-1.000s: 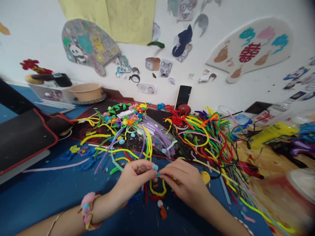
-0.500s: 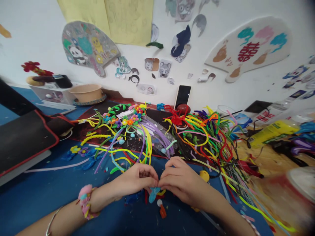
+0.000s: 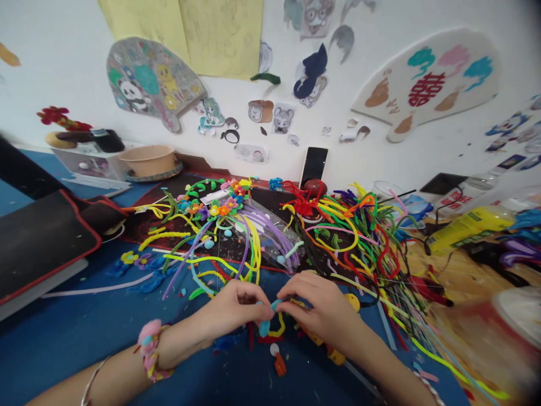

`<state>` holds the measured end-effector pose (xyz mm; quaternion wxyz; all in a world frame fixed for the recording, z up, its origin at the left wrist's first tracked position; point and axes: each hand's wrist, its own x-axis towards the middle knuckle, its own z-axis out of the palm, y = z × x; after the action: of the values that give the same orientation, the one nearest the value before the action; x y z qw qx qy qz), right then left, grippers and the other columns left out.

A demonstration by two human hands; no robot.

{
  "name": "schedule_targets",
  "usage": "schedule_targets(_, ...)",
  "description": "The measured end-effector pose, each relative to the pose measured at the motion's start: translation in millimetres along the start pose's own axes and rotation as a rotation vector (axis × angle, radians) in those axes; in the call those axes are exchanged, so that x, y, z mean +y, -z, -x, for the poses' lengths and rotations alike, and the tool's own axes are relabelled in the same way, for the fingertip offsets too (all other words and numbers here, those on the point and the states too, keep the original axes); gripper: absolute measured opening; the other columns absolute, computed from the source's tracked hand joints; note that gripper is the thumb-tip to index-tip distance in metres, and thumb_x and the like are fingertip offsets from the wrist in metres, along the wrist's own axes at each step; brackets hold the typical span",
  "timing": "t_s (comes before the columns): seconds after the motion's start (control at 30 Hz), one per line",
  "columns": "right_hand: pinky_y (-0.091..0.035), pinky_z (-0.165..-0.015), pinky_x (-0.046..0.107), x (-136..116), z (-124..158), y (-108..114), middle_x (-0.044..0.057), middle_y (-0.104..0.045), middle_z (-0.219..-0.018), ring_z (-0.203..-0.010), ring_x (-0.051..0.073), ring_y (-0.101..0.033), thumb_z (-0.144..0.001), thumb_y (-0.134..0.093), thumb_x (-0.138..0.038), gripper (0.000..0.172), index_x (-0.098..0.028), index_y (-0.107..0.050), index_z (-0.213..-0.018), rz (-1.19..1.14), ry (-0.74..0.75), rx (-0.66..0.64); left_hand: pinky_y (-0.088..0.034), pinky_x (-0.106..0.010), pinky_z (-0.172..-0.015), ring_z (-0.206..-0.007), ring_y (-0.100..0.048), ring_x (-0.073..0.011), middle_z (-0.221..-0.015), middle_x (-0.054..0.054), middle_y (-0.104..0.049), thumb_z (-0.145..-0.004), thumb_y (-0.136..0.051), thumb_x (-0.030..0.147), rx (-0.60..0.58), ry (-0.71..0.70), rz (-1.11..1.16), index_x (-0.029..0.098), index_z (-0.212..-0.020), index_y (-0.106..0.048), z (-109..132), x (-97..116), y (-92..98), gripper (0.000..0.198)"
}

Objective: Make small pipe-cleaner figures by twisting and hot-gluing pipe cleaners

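Observation:
A short light-blue pipe cleaner piece is pinched by my left hand, thumb against fingers. Its upper end reaches across to my right hand, whose thumb and index finger close on it. The piece looks bent, with part of it hanging below the fingertips; the rest is hidden by them. Just beneath, a yellow curved pipe cleaner and red bits lie on the blue table. An orange piece rests nearer to me.
Many coloured pipe cleaners spread behind my hands, with a tangled heap to the right. A phone leans on the wall. A black case with red edging stands left; a yellow bottle lies right.
My right hand has moved slightly right and its fingers have parted a little from the left hand's. More of the light-blue piece now shows between them.

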<state>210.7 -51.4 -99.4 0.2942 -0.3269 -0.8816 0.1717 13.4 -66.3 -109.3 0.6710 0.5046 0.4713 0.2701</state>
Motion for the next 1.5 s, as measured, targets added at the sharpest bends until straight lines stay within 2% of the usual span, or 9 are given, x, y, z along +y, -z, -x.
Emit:
schedule_targets(0.13,-0.047,-0.063,0.025,-9.0,0.6,-9.8,0.002,-0.066,-0.070,-0.067,0.015,-0.062,-0.085,-0.059,-0.025,0.014,-0.018,-0.066,-0.076,-0.037,-0.131,0.160,-0.037,-0.021,-0.053,-0.056,-0.051,-0.0114,-0.058,0.000,-0.061,-0.068,-0.070,0.030,0.171,-0.078,0.040,0.014,-0.065,-0.069,1.4,-1.9,-3.7,0.016)
schedule_targets(0.27,-0.047,-0.056,0.024,-22.1,0.5,-14.3,0.001,-0.067,-0.067,-0.060,0.014,-0.061,-0.082,-0.059,-0.019,0.011,-0.019,-0.068,-0.075,-0.142,-0.254,0.218,-0.034,-0.021,-0.051,-0.053,-0.046,-0.0103,-0.055,0.002,-0.057,-0.067,-0.071,0.030,0.256,-0.124,0.061,0.015,-0.065,-0.068,2.4,-2.8,-6.3,0.016)
schedule_targets(0.43,-0.050,-0.054,0.024,-26.2,-1.1,-9.7,0.003,-0.070,-0.070,-0.063,0.016,-0.065,-0.079,-0.059,-0.024,0.014,-0.019,-0.072,-0.076,-0.383,-0.482,0.118,-0.031,-0.022,-0.049,-0.050,-0.043,-0.0097,-0.050,0.004,-0.053,-0.067,-0.072,0.032,0.289,-0.160,0.052,0.015,-0.064,-0.067,2.5,-3.2,-6.6,0.018)
schedule_targets(0.57,-0.051,-0.052,0.024,-21.4,-3.2,-7.4,0.002,-0.070,-0.065,-0.058,0.015,-0.064,-0.075,-0.065,-0.034,0.019,-0.017,-0.070,-0.075,-0.695,-0.685,-0.033,-0.035,-0.022,-0.051,-0.055,-0.050,-0.0119,-0.058,0.001,-0.061,-0.068,-0.072,0.031,0.265,-0.197,0.048,0.015,-0.067,-0.069,2.8,-4.8,-5.9,0.016)
schedule_targets(0.67,-0.052,-0.052,0.023,-19.0,-4.1,-9.0,-0.001,-0.066,-0.059,-0.053,0.012,-0.063,-0.067,-0.073,-0.039,0.025,-0.016,-0.065,-0.074,-0.910,-0.790,-0.070,-0.040,-0.023,-0.056,-0.060,-0.056,-0.0138,-0.064,-0.001,-0.066,-0.070,-0.071,0.030,0.229,-0.223,0.038,0.016,-0.068,-0.070,3.0,-4.7,-5.4,0.014)
schedule_targets(0.83,-0.053,-0.054,0.024,-17.5,-4.1,-12.2,-0.005,-0.064,-0.055,-0.050,0.012,-0.064,-0.065,-0.076,-0.037,0.034,-0.017,-0.060,-0.086,-1.067,-0.791,-0.125,-0.043,-0.024,-0.060,-0.063,-0.058,-0.0145,-0.066,-0.002,-0.068,-0.072,-0.069,0.029,0.130,-0.229,-0.020,0.016,-0.068,-0.071,3.5,-3.4,-5.0,0.014)
schedule_targets(1.13,-0.048,-0.049,0.019,-16.5,-5.1,-7.5,-0.004,-0.063,-0.054,-0.047,0.007,-0.057,-0.067,-0.076,-0.034,0.026,-0.014,-0.060,-0.068,-1.025,-0.793,-0.049,-0.046,-0.024,-0.064,-0.064,-0.060,-0.0144,-0.069,-0.005,-0.071,-0.073,-0.069,0.035,0.022,-0.066,0.134,0.014,-0.082,-0.074,4.4,0.9,-2.5,0.024)
schedule_targets(1.37,-0.049,-0.048,0.019,-17.5,-5.0,-10.3,-0.004,-0.063,-0.053,-0.046,0.009,-0.060,-0.071,-0.073,-0.038,0.029,-0.016,-0.054,-0.069,-1.066,-0.798,-0.015,-0.048,-0.022,-0.061,-0.064,-0.062,-0.0135,-0.073,-0.004,-0.072,-0.073,-0.070,0.029,0.098,-0.195,0.088,0.015,-0.080,-0.074,5.0,-2.0,-4.2,0.017)
schedule_targets(1.5,-0.050,-0.048,0.019,-20.1,-5.5,-15.4,-0.004,-0.063,-0.052,-0.045,0.008,-0.060,-0.071,-0.072,-0.040,0.031,-0.016,-0.053,-0.069,-1.067,-0.800,0.041,-0.050,-0.022,-0.064,-0.067,-0.066,-0.0144,-0.073,-0.003,-0.074,-0.074,-0.069,0.025,0.077,-0.217,0.166,0.016,-0.081,-0.074,5.1,-6.1,-7.5,0.012)
